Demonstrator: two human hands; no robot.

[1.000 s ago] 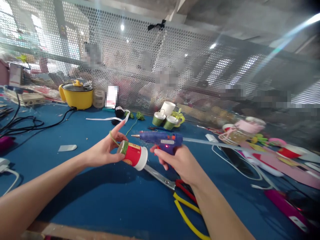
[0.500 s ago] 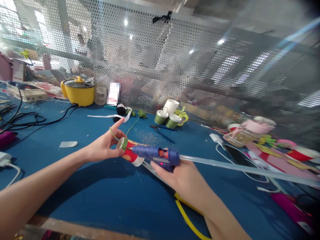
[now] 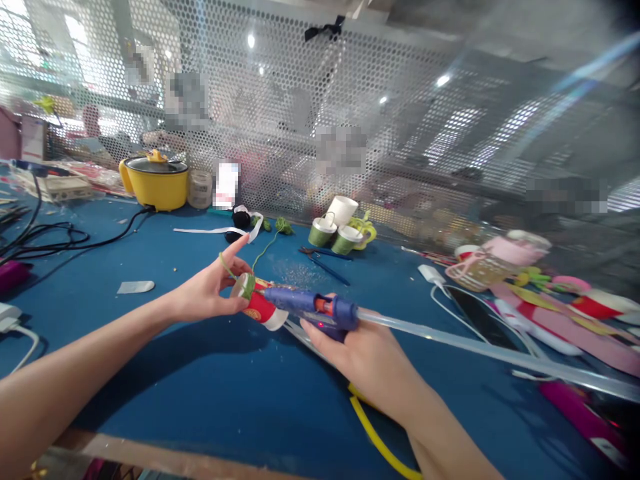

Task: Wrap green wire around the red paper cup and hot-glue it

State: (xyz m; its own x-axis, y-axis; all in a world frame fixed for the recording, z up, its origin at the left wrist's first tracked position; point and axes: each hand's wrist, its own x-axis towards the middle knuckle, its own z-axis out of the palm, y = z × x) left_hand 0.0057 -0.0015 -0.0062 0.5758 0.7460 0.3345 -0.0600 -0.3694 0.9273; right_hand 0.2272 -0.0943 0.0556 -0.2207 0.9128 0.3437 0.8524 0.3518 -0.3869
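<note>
My left hand [image 3: 215, 290] grips a small red paper cup [image 3: 263, 310] by its end, where green yarn is wound around it. A strand of green yarn [image 3: 265, 252] loops over my left fingers and runs back to a small green ball [image 3: 284, 227]. In my right hand [image 3: 370, 353] is a blue glue gun [image 3: 310, 308], with a long clear glue stick [image 3: 450, 341] out of its back. The gun's nozzle points at the yarn-wound end; whether it touches is too small to tell.
Behind are a yellow pot [image 3: 157, 183], a jar [image 3: 200, 189], green-wrapped cups [image 3: 323, 231] and blue pliers [image 3: 325, 263]. On the right lie a phone [image 3: 483, 317], cables and a pink-covered jar [image 3: 500, 260]. Black cables [image 3: 65, 233] cross the left side.
The rear of the glue stick has swung slightly downward at the right. Both hands keep nearly the same place and hold.
</note>
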